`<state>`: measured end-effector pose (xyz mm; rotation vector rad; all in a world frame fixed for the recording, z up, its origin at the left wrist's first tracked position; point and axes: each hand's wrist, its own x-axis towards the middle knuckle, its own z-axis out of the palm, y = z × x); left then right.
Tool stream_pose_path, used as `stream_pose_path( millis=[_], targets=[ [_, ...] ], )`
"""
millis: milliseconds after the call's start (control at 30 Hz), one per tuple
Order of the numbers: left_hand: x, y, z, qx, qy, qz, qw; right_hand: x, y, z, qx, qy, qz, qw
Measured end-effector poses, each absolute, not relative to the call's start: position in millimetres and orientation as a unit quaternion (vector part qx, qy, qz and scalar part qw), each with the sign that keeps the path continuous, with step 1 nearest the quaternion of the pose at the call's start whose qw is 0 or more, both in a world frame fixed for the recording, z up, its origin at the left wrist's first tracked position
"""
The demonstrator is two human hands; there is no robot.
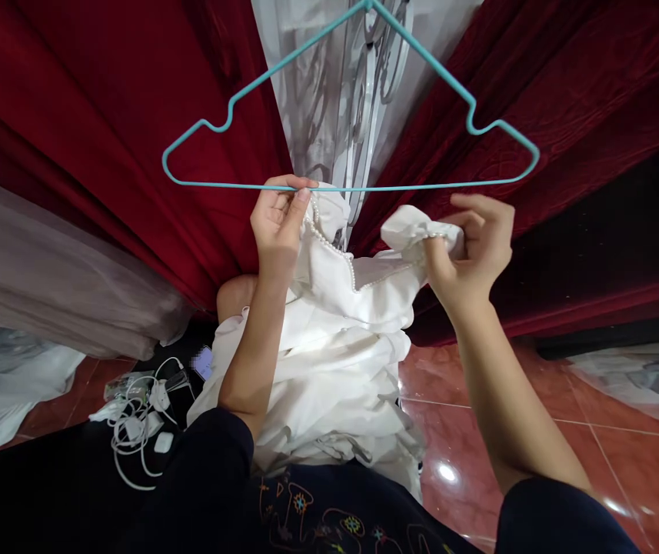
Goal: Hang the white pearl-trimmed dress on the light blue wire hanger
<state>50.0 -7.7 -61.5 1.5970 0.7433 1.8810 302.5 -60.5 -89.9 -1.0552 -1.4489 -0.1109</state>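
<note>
A white dress with a pearl-trimmed neckline lies bunched across my lap, its upper part raised before me. My left hand pinches the dress's left shoulder together with the bottom bar of a light blue clothes hanger. The hanger spans the upper view, its hook cut off by the frame's top edge. To the right, my right hand grips the other shoulder of the dress between thumb and fingers, a little below the hanger bar and apart from it.
Dark red curtains hang on both sides, with white racks between them. Tangled white cables, chargers and a phone lie on a black surface at left. Red tiled floor shows at right. Pale fabric hangs at far left.
</note>
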Motion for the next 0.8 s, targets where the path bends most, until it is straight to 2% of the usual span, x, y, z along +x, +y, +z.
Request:
stream_pose_path(
  millis=[133,333,500,633,800],
  targets=[
    [56.4,-9.0,-63.2,0.58,0.255,0.702,0.326,280.8,-55.3,-61.5,-0.454,-0.7,0.012,0.551],
    [48.8,-17.4,-86.9,0.587,0.3,0.67,0.341,277.7,-46.5,-45.0,-0.444,-0.635,0.041,0.631],
    [0.9,-6.2,-98.7,0.45,0.368,0.79,0.196,293.6,-34.3,-29.2,-0.424,-0.607,0.024,0.672],
    [-39.6,-0.6,-64.0,0.343,0.416,0.839,0.078,294.6,-26.7,-29.2,-0.399,-0.619,0.025,0.677],
    [-40.3,0.7,-9.0,0.434,0.399,0.806,0.048,288.1,-33.7,-35.5,-0.414,-0.643,0.026,0.644]
  ],
)
